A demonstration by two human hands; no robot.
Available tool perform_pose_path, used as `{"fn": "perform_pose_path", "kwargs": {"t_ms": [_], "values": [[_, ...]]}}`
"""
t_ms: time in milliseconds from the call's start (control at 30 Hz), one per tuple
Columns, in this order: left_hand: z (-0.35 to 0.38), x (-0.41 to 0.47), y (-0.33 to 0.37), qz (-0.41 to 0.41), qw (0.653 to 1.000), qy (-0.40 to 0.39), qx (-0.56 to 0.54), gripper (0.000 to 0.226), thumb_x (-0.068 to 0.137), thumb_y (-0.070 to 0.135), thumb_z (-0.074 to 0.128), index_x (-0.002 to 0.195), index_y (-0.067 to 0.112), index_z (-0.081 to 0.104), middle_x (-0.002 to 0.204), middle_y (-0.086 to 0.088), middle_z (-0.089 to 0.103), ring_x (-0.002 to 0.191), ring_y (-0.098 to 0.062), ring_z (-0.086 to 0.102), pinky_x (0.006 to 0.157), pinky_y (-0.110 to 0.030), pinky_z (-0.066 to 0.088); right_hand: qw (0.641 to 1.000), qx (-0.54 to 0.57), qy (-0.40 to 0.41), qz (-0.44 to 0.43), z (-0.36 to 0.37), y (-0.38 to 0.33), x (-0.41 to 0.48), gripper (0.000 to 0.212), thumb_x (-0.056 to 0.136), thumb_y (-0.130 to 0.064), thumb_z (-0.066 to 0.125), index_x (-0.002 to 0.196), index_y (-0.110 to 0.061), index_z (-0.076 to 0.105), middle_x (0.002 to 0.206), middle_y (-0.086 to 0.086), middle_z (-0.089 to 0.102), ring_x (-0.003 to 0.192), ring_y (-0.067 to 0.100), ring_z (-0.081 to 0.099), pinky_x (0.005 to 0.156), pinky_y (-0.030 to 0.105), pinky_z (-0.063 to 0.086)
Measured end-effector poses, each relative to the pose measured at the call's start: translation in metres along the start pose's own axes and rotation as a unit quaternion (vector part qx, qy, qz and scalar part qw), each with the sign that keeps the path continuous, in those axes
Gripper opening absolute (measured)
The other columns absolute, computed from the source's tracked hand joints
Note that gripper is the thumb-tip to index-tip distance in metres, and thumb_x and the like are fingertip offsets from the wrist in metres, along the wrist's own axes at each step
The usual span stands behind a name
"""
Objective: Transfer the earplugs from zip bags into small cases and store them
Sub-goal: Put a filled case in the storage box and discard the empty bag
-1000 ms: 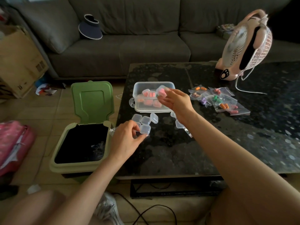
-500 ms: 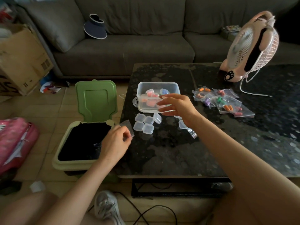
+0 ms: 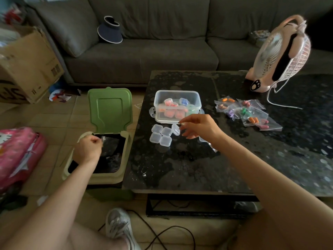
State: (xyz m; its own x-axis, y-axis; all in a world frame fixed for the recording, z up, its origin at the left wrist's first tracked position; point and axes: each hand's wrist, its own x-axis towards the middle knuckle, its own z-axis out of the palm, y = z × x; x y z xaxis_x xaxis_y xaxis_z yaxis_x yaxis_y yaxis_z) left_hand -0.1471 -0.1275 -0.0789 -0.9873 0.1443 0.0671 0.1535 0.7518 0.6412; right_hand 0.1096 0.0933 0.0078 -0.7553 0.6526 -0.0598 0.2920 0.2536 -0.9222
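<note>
Head view is showing the left hand [image 3: 87,150] curling over the open green-lidded bin [image 3: 108,177]; whether it is gripping anything, I cannot tell. Right hand [image 3: 198,126] is hovering loose-fingered, empty, above small clear plastic cases [image 3: 160,135]. Colourful earplugs [image 3: 253,120] are lying in clear zip bags [image 3: 270,124] on the black table [image 3: 180,168].

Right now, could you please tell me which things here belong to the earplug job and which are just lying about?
Job:
clear zip bags of coloured earplugs
small clear square plastic cases
clear rectangular plastic storage box holding filled cases
green-lidded waste bin, probably for empty bags

Lying about:
pink cat-shaped fan
navy sun visor
brown cardboard box
pink bag
</note>
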Motion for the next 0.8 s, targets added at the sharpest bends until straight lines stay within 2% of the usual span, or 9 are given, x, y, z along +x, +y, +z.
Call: {"fn": "perform_pose_path", "kwargs": {"t_ms": [100, 167, 233, 300, 400, 467, 567, 667, 800], "values": [[0.001, -0.004, -0.008, -0.043, 0.998, -0.052, 0.016, 0.036, 0.088, 0.032, 0.061, 0.120, 0.017, 0.057, 0.107, -0.010, 0.068, 0.097, -0.034, 0.062, 0.080, -0.042, 0.051, 1.000, -0.028, 0.006, 0.005, -0.004, 0.003, -0.002, 0.009, 0.091, -0.010, 0.060, 0.096, -0.013, 0.067, 0.091, 0.011, 0.071, 0.075, 0.020, 0.069, 0.075, 0.033, 0.059], [0.000, -0.008, -0.005, -0.038, 0.998, -0.057, 0.011, 0.039, 0.089, 0.033, 0.059, 0.124, 0.015, 0.053, 0.106, -0.009, 0.068, 0.097, -0.032, 0.062, 0.082, -0.044, 0.051, 0.998, -0.057, 0.035, 0.004, -0.009, 0.006, -0.004, 0.010, 0.089, -0.012, 0.062, 0.097, -0.015, 0.068, 0.086, 0.007, 0.070, 0.073, 0.019, 0.069, 0.074, 0.033, 0.059], [-0.002, -0.014, 0.003, -0.016, 0.999, -0.049, -0.002, 0.034, 0.089, 0.032, 0.059, 0.119, 0.015, 0.056, 0.102, -0.008, 0.070, 0.095, -0.031, 0.063, 0.081, -0.044, 0.051, 0.989, -0.121, 0.087, -0.009, -0.014, 0.010, -0.005, 0.015, 0.088, -0.013, 0.063, 0.101, -0.015, 0.070, 0.087, 0.002, 0.068, 0.076, 0.016, 0.065, 0.073, 0.028, 0.055], [-0.004, -0.024, 0.017, 0.015, 0.999, -0.041, -0.009, 0.025, 0.090, 0.029, 0.059, 0.111, 0.015, 0.060, 0.101, -0.006, 0.070, 0.094, -0.030, 0.063, 0.076, -0.039, 0.051, 0.968, -0.203, 0.144, -0.021, -0.022, 0.018, -0.003, 0.022, 0.085, -0.014, 0.065, 0.106, -0.015, 0.069, 0.098, 0.001, 0.068, 0.090, 0.017, 0.062, 0.078, 0.026, 0.048], [-0.007, -0.044, 0.039, 0.085, 0.995, -0.044, -0.023, 0.018, 0.091, 0.025, 0.059, 0.104, 0.014, 0.063, 0.100, -0.002, 0.068, 0.090, -0.026, 0.063, 0.065, -0.031, 0.044, 0.941, -0.288, 0.180, 0.004, -0.034, 0.032, 0.002, 0.035, 0.082, -0.018, 0.066, 0.117, -0.018, 0.063, 0.118, 0.006, 0.062, 0.112, 0.027, 0.052, 0.090, 0.037, 0.047], [-0.008, -0.057, 0.054, 0.144, 0.987, -0.054, -0.051, 0.013, 0.091, 0.021, 0.060, 0.100, 0.013, 0.064, 0.096, -0.001, 0.068, 0.088, -0.023, 0.063, 0.066, -0.030, 0.045, 0.934, -0.312, 0.162, 0.064, -0.041, 0.040, 0.004, 0.045, 0.084, -0.024, 0.064, 0.127, -0.018, 0.054, 0.126, 0.009, 0.055, 0.120, 0.031, 0.043, 0.095, 0.039, 0.040], [-0.004, -0.075, 0.073, 0.214, 0.967, -0.079, -0.115, 0.006, 0.089, 0.013, 0.061, 0.094, 0.015, 0.063, 0.086, 0.003, 0.068, 0.084, -0.019, 0.064, 0.075, -0.035, 0.053, 0.938, -0.300, 0.119, 0.131, -0.047, 0.048, 0.005, 0.059, 0.081, -0.026, 0.067, 0.134, -0.015, 0.044, 0.127, 0.012, 0.052, 0.120, 0.032, 0.044, 0.098, 0.042, 0.043], [0.000, -0.095, 0.090, 0.257, 0.947, -0.115, -0.152, 0.008, 0.088, 0.009, 0.060, 0.092, 0.015, 0.063, 0.084, 0.002, 0.070, 0.079, -0.015, 0.065, 0.075, -0.035, 0.054, 0.934, -0.306, 0.102, 0.152, -0.048, 0.054, 0.003, 0.064, 0.077, -0.022, 0.070, 0.134, -0.014, 0.042, 0.126, 0.014, 0.052, 0.119, 0.033, 0.047, 0.098, 0.043, 0.043], [0.007, -0.120, 0.108, 0.297, 0.927, -0.161, -0.161, 0.005, 0.087, 0.011, 0.062, 0.089, 0.015, 0.064, 0.082, 0.001, 0.068, 0.077, -0.013, 0.064, 0.071, -0.029, 0.053, 0.929, -0.313, 0.142, 0.138, -0.051, 0.055, -0.004, 0.048, 0.080, -0.011, 0.066, 0.126, -0.013, 0.051, 0.118, 0.011, 0.059, 0.108, 0.029, 0.056, 0.083, 0.035, 0.048]]}}
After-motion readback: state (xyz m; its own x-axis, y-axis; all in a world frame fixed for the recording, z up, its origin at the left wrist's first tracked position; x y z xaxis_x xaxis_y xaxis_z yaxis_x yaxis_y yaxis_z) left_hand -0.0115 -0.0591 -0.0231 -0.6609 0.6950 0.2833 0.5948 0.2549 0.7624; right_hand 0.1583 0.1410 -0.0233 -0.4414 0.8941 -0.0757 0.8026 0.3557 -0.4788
